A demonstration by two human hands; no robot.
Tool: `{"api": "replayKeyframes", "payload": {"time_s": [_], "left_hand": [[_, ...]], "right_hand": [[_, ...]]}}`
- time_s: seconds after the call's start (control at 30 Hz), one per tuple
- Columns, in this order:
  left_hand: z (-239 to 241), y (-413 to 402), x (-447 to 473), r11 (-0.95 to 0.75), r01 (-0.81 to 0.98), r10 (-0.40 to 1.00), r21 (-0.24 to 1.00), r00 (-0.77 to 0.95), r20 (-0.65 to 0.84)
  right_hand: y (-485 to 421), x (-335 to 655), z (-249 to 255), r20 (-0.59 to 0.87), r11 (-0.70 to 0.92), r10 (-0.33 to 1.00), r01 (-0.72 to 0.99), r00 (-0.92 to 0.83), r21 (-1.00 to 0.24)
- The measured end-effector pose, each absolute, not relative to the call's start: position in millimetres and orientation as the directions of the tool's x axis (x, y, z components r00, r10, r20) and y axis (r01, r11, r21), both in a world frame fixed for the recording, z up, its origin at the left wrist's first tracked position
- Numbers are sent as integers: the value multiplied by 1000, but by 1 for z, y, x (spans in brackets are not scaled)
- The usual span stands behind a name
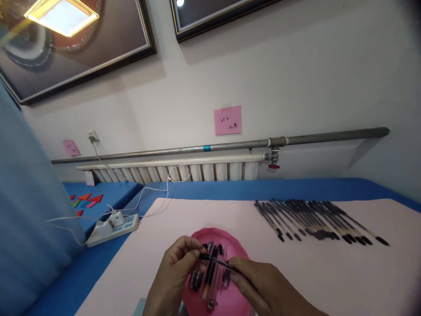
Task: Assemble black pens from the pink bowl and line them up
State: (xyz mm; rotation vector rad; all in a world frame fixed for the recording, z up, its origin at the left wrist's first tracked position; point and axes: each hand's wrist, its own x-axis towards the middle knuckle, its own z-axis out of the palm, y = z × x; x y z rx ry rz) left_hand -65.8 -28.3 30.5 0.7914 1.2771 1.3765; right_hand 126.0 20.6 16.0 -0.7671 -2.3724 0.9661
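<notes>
My left hand (177, 270) pinches a small black pen cap (204, 256) between thumb and fingers. My right hand (259, 281) grips a slim dark pen (225, 264), its pointed end directed left and meeting or almost meeting the cap; whether it is inside I cannot tell. Both hands are over a round pink plate (237, 248). On the plate lie clear pen barrels (215, 285), dark slender pieces and several black caps (196, 280), partly covered by my hands.
A row of dark slender pens (305, 219) with black ends lies to the right on the pink sheet (345, 281). A white power strip (115, 230) with plugs and cables stands at left. Behind the blue-covered table are a radiator (204, 171) and a pipe (164, 152).
</notes>
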Motion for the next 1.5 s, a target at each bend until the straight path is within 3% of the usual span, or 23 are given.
{"api": "replayKeyframes", "payload": {"time_s": [0.33, 0.63, 1.1, 1.3, 1.5], "left_hand": [[28, -29, -69, 111, -249, 963, 962, -213, -167], [26, -28, -64, 51, -23, 963, 998, -263, -56], [26, -27, -69, 68, -45, 967, 997, -243, -77], [27, -29, -66, 79, -33, 967, 996, -240, -84], [18, -27, -63, 55, 91, 968, 994, -248, -31]], "right_hand": [[21, 125, 18, 197, 636, 639, 367, -744, -679], [23, 124, 4, 144, 667, 679, 523, -720, -531], [18, 125, 21, 81, 558, 691, 459, -718, -691], [19, 125, 21, 85, 586, 687, 482, -721, -651], [18, 123, 5, 102, 619, 706, 540, -701, -570]]}}
